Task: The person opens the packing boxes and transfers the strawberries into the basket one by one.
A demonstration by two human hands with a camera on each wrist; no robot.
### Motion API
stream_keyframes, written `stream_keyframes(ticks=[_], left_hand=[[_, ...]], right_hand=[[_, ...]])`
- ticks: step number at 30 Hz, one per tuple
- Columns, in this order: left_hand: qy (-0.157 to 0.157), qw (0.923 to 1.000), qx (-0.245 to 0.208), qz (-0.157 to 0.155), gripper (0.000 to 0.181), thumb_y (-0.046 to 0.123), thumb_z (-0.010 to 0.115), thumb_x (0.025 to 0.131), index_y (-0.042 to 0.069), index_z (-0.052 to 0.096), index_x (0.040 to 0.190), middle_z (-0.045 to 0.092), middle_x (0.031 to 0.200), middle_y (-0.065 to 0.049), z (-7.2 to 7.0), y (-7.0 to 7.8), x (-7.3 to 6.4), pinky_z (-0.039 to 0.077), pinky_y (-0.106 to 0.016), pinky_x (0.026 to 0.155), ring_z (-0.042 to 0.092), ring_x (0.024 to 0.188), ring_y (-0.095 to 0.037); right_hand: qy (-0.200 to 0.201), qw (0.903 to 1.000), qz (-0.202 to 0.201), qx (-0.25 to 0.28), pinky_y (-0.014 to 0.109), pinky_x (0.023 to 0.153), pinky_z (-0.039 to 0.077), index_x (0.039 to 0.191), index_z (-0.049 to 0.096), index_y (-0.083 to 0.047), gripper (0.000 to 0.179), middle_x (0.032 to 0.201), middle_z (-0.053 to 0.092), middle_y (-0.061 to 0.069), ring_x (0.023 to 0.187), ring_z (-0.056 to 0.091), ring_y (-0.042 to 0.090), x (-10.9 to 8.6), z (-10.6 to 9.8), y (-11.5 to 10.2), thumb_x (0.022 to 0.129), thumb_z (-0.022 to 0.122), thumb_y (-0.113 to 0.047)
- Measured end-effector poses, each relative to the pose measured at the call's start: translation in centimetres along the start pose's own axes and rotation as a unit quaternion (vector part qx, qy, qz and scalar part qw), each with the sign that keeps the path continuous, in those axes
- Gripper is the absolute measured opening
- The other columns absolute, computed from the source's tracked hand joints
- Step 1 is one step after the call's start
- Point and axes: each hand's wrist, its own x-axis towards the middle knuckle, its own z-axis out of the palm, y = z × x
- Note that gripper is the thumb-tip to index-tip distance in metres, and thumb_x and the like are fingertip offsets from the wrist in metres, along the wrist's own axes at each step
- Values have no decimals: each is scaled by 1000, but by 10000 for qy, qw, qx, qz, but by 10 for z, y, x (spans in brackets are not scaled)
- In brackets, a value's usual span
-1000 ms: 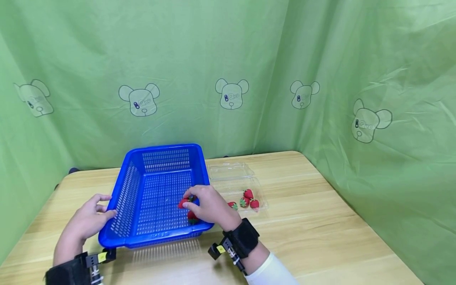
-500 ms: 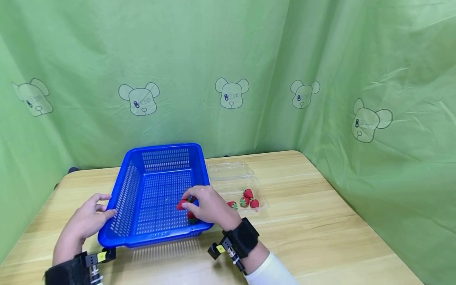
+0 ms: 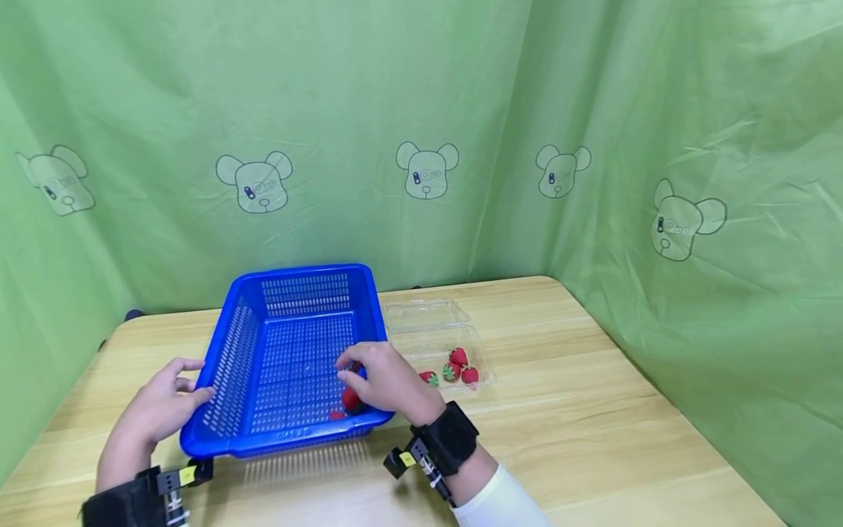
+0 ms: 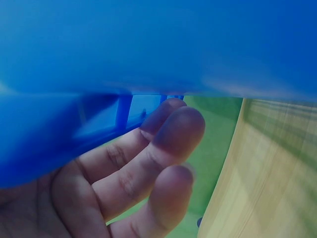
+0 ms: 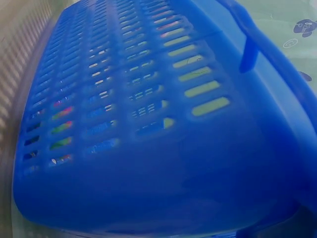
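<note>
My left hand [image 3: 161, 399] grips the left rim of the blue plastic basket [image 3: 224, 366], thumb at the rim. In the left wrist view, curled fingers [image 4: 178, 134] lie beneath the rim. Over the basket's near right side, my right hand [image 3: 388, 377] has thumb and forefinger parted. A red strawberry [image 3: 350, 399] lies below its thumb inside the basket, partly hidden by the hand. A smaller red patch shows beside it on the basket floor. The right wrist view shows only the outside of the basket [image 5: 148, 183], with red and green glimpsed through its slots.
To the basket's right, an open clear plastic box [image 3: 437, 340] holds several strawberries [image 3: 459, 356] with green leaves. The basket stands on a wooden table [image 3: 560, 424]. Green curtains [image 3: 342, 110] close off the back and sides.
The strawberry between my right thumb and forefinger has dropped into the basket's near right corner. Both hands and the basket have stayed nearly where they were.
</note>
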Motion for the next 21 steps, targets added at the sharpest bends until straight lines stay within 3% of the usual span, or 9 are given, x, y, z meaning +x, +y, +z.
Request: stream_keyframes(ticks=[8, 15, 21], left_hand=[[12, 10000, -20, 9, 59, 15, 54, 98, -11, 25, 142, 52, 117, -35, 2, -1, 0, 54, -46, 76, 64, 87, -27], [24, 10000, -51, 11, 60, 17, 54, 99, -10, 25, 143, 51, 119, -35, 2, -4, 2, 55, -44, 75, 64, 87, -27], [34, 10000, -39, 4, 59, 17, 54, 99, -10, 25, 143, 52, 118, -35, 1, -4, 2, 55, -44, 74, 65, 87, -27]], right_hand=[[302, 9990, 304, 134, 21, 74, 52, 100, 70, -4, 13, 92, 68, 2, 82, 61, 11, -4, -10, 8, 93, 67, -15], [547, 9923, 1040, 379, 33, 82, 54, 105, 70, -4, 17, 95, 69, 3, 86, 63, 13, -7, -30, 26, 93, 67, -16], [655, 9875, 1413, 233, 34, 77, 54, 104, 70, -5, 16, 97, 70, 6, 83, 65, 16, -13, -38, 44, 90, 69, -13]])
